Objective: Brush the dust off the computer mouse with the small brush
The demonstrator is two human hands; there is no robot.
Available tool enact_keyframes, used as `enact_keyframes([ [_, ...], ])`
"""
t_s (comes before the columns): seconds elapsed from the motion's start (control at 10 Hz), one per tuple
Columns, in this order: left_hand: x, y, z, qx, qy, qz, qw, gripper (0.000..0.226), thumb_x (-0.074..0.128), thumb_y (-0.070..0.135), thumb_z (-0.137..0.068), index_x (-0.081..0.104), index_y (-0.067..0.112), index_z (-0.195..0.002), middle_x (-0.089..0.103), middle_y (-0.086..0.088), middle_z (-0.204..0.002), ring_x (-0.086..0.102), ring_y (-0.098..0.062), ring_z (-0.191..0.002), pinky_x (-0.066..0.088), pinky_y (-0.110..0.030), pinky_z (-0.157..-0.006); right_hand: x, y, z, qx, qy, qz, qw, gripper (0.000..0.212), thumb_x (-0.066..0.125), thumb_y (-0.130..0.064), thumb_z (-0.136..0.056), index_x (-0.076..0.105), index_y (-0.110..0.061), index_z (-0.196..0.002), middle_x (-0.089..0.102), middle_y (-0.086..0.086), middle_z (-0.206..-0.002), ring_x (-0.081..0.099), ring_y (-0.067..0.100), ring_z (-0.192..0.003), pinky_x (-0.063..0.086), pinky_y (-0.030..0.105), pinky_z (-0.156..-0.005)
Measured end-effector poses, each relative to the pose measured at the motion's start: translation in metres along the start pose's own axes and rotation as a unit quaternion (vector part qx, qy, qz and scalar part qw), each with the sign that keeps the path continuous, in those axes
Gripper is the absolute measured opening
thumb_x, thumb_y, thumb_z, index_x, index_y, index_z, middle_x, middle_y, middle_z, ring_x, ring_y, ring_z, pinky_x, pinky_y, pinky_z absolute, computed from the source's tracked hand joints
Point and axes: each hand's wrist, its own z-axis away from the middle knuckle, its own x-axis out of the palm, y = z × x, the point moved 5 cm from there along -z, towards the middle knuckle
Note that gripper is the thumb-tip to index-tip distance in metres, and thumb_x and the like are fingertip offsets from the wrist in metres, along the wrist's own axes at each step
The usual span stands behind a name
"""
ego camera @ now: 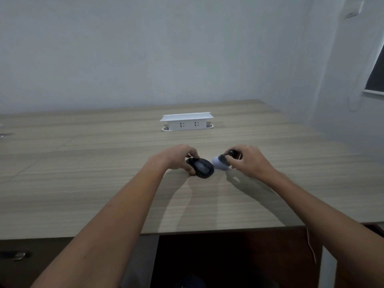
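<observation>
Both forearms reach over the desk [104,183]: my left hand [179,157] grips the black computer mouse [201,167] to steady it, while my right hand [248,160] holds the small brush [221,162], bristles just beside it.

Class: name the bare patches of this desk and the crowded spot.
Bare: all left of the left hand; between socket box and hands; the near edge between the forearms. Crowded: mouse and brush, under the right hand.

Nothing I can read here — no label, brand or number shows on anything on my desk or the wall.
</observation>
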Motion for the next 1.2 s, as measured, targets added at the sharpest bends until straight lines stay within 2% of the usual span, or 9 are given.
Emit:
enact_keyframes([
  [0.1, 0.002, -0.006, 0.006, -0.001, 0.015, 0.019, 1.000, 0.050, 0.087, 0.027, -0.069, 0.063, 0.017, -0.112, 0.064, -0.001, -0.118, 0.059, -0.020, -0.113, 0.049, -0.035, -0.093, -0.001, 0.002, -0.003, 0.013, 0.015, -0.024, 1.000, 0.018, 0.068, -0.025, -0.090, 0.079, -0.012, -0.095, 0.076, 0.004, -0.074, 0.072, 0.017, -0.068, 0.051, 0.029, -0.067],
  [0.3, 0.004, -0.029, 0.018, -0.030, 0.051, 0.052, 0.997, 0.047, 0.083, 0.046, -0.067, 0.058, 0.021, -0.098, 0.065, 0.002, -0.103, 0.061, -0.020, -0.097, 0.052, -0.044, -0.090, 0.006, 0.012, -0.010, -0.009, 0.024, 0.011, 1.000, 0.027, 0.064, -0.028, -0.094, 0.075, -0.003, -0.098, 0.075, 0.012, -0.081, 0.066, 0.030, -0.075, 0.053, 0.042, -0.076],
  [0.5, 0.005, -0.040, 0.024, -0.068, 0.116, 0.049, 0.990, 0.051, 0.076, 0.042, -0.079, 0.056, 0.013, -0.116, 0.061, -0.005, -0.104, 0.058, -0.021, -0.090, 0.048, -0.034, -0.080, 0.012, 0.020, -0.017, -0.029, 0.008, 0.071, 0.997, 0.027, 0.062, -0.031, -0.092, 0.076, -0.018, -0.110, 0.076, 0.003, -0.092, 0.067, 0.027, -0.082, 0.056, 0.047, -0.076],
  [0.6, 0.009, -0.039, 0.024, -0.090, 0.153, 0.036, 0.983, 0.053, 0.072, 0.047, -0.079, 0.056, 0.013, -0.116, 0.054, -0.003, -0.108, 0.056, -0.021, -0.092, 0.048, -0.036, -0.084, 0.016, 0.020, -0.014, -0.050, -0.001, 0.106, 0.993, 0.034, 0.065, -0.031, -0.094, 0.073, -0.021, -0.126, 0.071, 0.006, -0.099, 0.065, 0.028, -0.091, 0.054, 0.041, -0.075],
  [0.7, 0.014, -0.037, 0.021, -0.108, 0.178, 0.031, 0.978, 0.055, 0.070, 0.052, -0.078, 0.057, 0.013, -0.115, 0.055, -0.003, -0.112, 0.058, -0.024, -0.098, 0.049, -0.038, -0.085, 0.024, 0.025, -0.012, -0.070, -0.004, 0.126, 0.989, 0.038, 0.068, -0.031, -0.092, 0.071, -0.023, -0.129, 0.063, 0.007, -0.093, 0.061, 0.029, -0.088, 0.044, 0.034, -0.069],
  [0.9, 0.016, -0.032, 0.023, -0.113, 0.189, 0.019, 0.975, 0.059, 0.067, 0.059, -0.078, 0.058, 0.016, -0.116, 0.055, -0.003, -0.111, 0.057, -0.025, -0.103, 0.049, -0.039, -0.087, 0.034, 0.035, -0.011, -0.113, -0.031, 0.169, 0.979, 0.039, 0.068, -0.032, -0.092, 0.071, -0.023, -0.129, 0.062, 0.012, -0.091, 0.057, 0.033, -0.087, 0.043, 0.037, -0.073],
  [1.0, 0.016, -0.032, 0.027, -0.119, 0.189, 0.015, 0.975, 0.062, 0.059, 0.067, -0.079, 0.059, 0.018, -0.117, 0.057, -0.002, -0.112, 0.056, -0.024, -0.107, 0.049, -0.041, -0.090, 0.035, 0.038, -0.009, -0.108, -0.033, 0.176, 0.978, 0.039, 0.063, -0.034, -0.096, 0.067, -0.025, -0.134, 0.061, 0.011, -0.096, 0.055, 0.031, -0.093, 0.037, 0.035, -0.076],
  [1.1, 0.017, -0.039, 0.030, -0.133, 0.209, 0.069, 0.966, 0.070, 0.041, 0.075, -0.084, 0.062, 0.019, -0.121, 0.056, -0.004, -0.117, 0.056, -0.024, -0.111, 0.047, -0.044, -0.098, 0.036, 0.036, -0.009, -0.094, -0.052, 0.172, 0.979, 0.040, 0.058, -0.039, -0.098, 0.065, -0.028, -0.136, 0.056, 0.006, -0.096, 0.054, 0.029, -0.098, 0.039, 0.035, -0.080],
  [1.2, 0.015, -0.051, 0.039, -0.166, 0.243, 0.083, 0.952, 0.067, 0.027, 0.069, -0.092, 0.062, 0.021, -0.124, 0.055, -0.006, -0.118, 0.053, -0.026, -0.117, 0.040, -0.044, -0.103, 0.028, 0.041, -0.010, -0.029, -0.051, 0.095, 0.994, 0.041, 0.058, -0.043, -0.098, 0.065, -0.029, -0.136, 0.056, 0.004, -0.101, 0.056, 0.025, -0.101, 0.046, 0.040, -0.092],
])
